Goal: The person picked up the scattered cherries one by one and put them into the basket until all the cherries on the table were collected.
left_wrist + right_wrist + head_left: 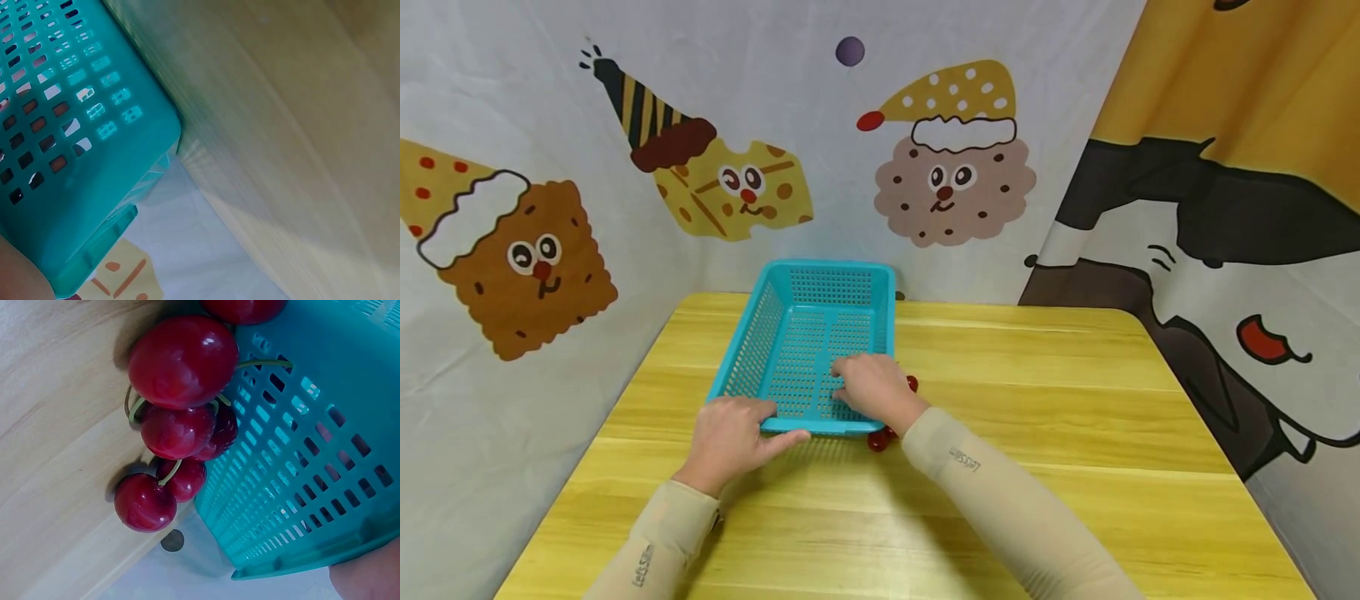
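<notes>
A turquoise plastic basket (831,333) with perforated walls stands on the table, its bottom bare where it shows. My left hand (726,437) grips its near left corner, fingers over the rim and thumb along the front outside. My right hand (876,387) reaches over the right rim, its bent fingers and thumb apart inside the basket with nothing seen between them. Several dark red cherries (183,362), some with green stems, lie on the table against the basket's right wall. In the head view, the right hand and forearm partly hide these cherries (877,442).
The yellow wood-grain table (1060,417) extends to both sides of the basket. Behind it hangs a pale cloth (850,208) printed with cartoon snacks, close to the basket's far end. A patterned curtain (1225,250) hangs on the right.
</notes>
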A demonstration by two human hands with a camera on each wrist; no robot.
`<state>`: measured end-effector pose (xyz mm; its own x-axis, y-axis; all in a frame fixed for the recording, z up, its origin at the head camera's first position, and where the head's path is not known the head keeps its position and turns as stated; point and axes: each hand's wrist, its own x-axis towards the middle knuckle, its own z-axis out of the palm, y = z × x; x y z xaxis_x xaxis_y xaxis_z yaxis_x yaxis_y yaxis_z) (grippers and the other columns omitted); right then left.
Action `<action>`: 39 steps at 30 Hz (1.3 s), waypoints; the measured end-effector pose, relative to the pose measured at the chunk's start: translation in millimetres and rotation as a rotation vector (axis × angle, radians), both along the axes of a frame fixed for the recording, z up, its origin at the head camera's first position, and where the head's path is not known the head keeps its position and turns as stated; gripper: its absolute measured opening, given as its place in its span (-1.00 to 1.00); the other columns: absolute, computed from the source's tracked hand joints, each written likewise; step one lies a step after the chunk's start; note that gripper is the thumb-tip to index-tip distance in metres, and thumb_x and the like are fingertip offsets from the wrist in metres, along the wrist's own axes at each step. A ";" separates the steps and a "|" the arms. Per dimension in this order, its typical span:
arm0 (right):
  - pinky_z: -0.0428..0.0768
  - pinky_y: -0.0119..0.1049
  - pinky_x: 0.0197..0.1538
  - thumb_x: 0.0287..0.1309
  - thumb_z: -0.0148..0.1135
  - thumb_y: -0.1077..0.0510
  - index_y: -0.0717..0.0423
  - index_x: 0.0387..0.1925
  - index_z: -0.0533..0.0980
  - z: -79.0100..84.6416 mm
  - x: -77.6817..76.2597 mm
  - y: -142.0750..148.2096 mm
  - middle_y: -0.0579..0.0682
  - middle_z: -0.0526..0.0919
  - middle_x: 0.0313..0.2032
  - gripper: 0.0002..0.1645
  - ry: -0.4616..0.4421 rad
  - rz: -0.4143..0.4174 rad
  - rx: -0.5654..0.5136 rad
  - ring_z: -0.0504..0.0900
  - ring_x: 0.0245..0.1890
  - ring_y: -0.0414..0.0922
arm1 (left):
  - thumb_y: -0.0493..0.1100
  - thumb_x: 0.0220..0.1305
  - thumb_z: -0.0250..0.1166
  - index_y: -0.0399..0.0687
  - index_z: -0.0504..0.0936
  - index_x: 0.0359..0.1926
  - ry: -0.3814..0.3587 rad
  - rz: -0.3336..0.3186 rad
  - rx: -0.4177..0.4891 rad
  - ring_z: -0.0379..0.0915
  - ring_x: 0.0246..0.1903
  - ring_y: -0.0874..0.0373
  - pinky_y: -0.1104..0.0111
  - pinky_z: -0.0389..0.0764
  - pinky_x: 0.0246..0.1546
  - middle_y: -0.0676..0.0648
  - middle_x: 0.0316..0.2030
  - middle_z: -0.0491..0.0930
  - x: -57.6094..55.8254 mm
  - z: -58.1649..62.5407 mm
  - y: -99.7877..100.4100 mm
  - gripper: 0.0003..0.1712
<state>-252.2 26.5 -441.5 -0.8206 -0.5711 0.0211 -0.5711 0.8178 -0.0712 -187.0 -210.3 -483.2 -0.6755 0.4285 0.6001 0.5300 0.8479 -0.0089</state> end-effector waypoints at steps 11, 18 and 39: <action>0.63 -0.20 -0.13 0.23 0.32 -0.17 -0.11 0.02 0.64 -4.7 -2.8 1.1 -0.18 0.69 -0.06 -0.60 0.045 0.017 -0.055 0.61 -0.14 -0.19 | 0.64 -0.08 0.19 0.25 0.11 -0.76 0.014 -0.007 0.013 0.04 -0.86 0.24 0.33 0.11 -0.87 0.18 -0.83 0.08 0.2 1.9 0.1 -0.26; 0.42 -0.07 0.19 0.41 0.11 -0.05 0.06 0.10 0.53 -4.9 -8.5 17.7 -0.03 0.55 0.11 -0.62 0.152 -0.022 -0.476 0.41 0.14 -0.10 | 0.62 -0.11 0.24 0.23 0.11 -0.78 0.009 -0.011 0.003 0.03 -0.86 0.25 0.35 0.07 -0.87 0.19 -0.84 0.06 0.9 3.4 -0.8 -0.25; 0.44 0.05 0.17 0.31 0.27 0.01 0.14 0.21 0.48 -42.9 -10.2 112.1 0.15 0.53 0.12 -0.49 -0.144 -0.104 -0.215 0.46 0.07 0.10 | 0.60 -0.11 0.26 0.21 0.09 -0.78 -0.021 0.001 -0.013 -0.02 -0.83 0.25 0.37 0.02 -0.84 0.20 -0.83 0.02 2.3 6.4 1.9 -0.24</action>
<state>-262.4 138.6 -484.4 -0.8777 -0.4791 0.0120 -0.4568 0.8287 -0.3234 -184.6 -208.4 -476.9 -0.6881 0.4353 0.5805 0.5293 0.8484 -0.0088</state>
